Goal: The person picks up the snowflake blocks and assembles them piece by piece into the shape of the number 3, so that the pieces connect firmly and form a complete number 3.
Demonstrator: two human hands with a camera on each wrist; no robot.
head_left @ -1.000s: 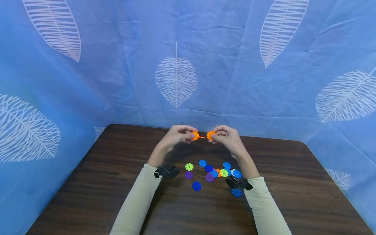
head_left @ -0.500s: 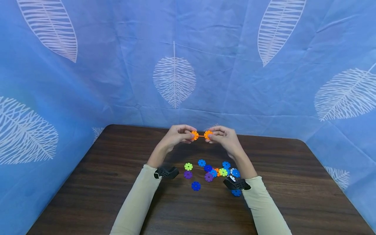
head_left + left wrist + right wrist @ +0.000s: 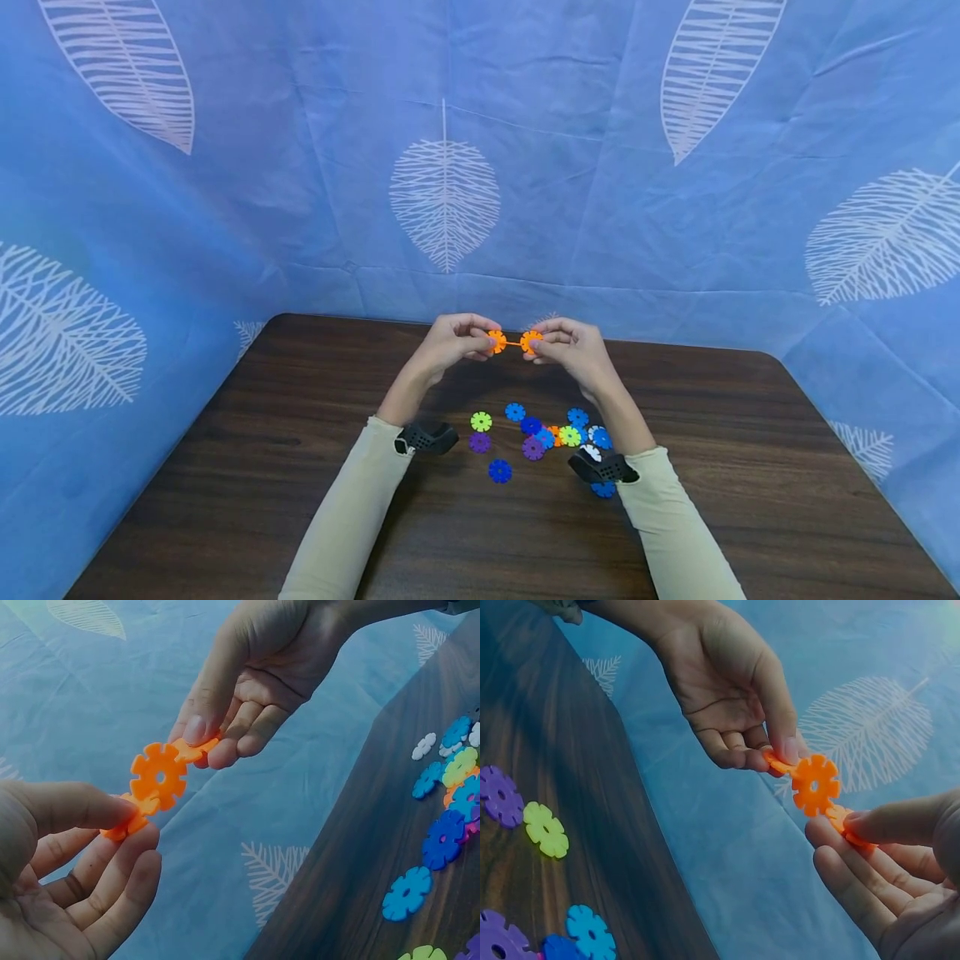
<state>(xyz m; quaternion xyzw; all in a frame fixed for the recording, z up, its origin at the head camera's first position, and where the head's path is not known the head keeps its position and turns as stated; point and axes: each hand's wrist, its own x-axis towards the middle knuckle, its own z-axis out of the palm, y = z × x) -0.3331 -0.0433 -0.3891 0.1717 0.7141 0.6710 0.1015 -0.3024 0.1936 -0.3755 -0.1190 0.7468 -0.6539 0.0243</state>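
Note:
My left hand (image 3: 455,342) pinches an orange notched disc (image 3: 497,342) between thumb and fingers. Opposite it, my right hand (image 3: 573,350) pinches another orange notched disc (image 3: 531,341). Between these two, a middle orange disc (image 3: 159,776) stands crosswise, seen edge-on in the head view and face-on in both wrist views. Its rim meets the held discs at both sides, so the three form a short row. Both hands are raised above the far part of the table, and the fingers partly cover the outer discs.
Several loose notched discs lie on the dark wooden table (image 3: 300,500) nearer the body, among them a yellow-green disc (image 3: 481,422), a purple disc (image 3: 480,442) and a blue disc (image 3: 500,471). A mixed-colour cluster sits by the right wrist. A blue leaf-patterned cloth (image 3: 525,208) hangs behind.
My right hand has moved slightly left with its disc, closing the gap to the middle disc held out from the left hand. The three orange discs now meet in a row.

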